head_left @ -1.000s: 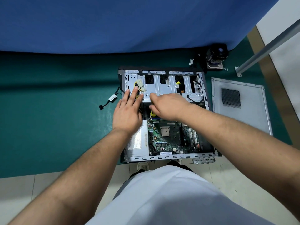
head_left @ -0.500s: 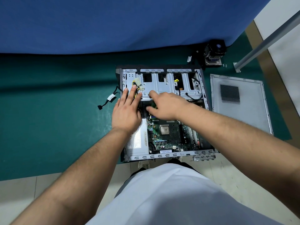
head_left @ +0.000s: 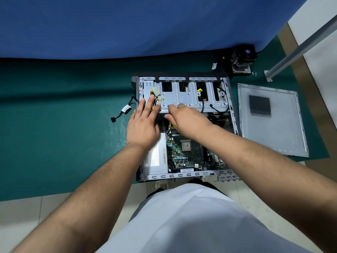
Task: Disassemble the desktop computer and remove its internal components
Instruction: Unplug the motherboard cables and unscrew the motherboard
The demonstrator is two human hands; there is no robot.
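Observation:
The open computer case [head_left: 184,175] lies on its side on the green mat. Inside, the green motherboard [head_left: 189,152] with its bare CPU socket sits at the near half, the silver power supply [head_left: 155,157] at the near left, and the metal drive cage [head_left: 189,95] at the far half. My left hand [head_left: 144,123] lies flat with fingers spread over the yellow power cables [head_left: 154,97] at the cage's left end. My right hand [head_left: 187,119] rests on the cage's near edge, fingers curled down over it. Whether either hand grips anything is hidden.
The removed side panel [head_left: 271,121] lies on the green mat [head_left: 63,134] right of the case. A CPU cooler [head_left: 241,60] stands behind the case by the blue cloth. A loose black cable [head_left: 124,110] lies left of the case. A metal rail [head_left: 300,44] runs at the right.
Both hands stay at the drive cage's near edge; the left fingers have reached slightly farther over the yellow cables. The view has shifted a little.

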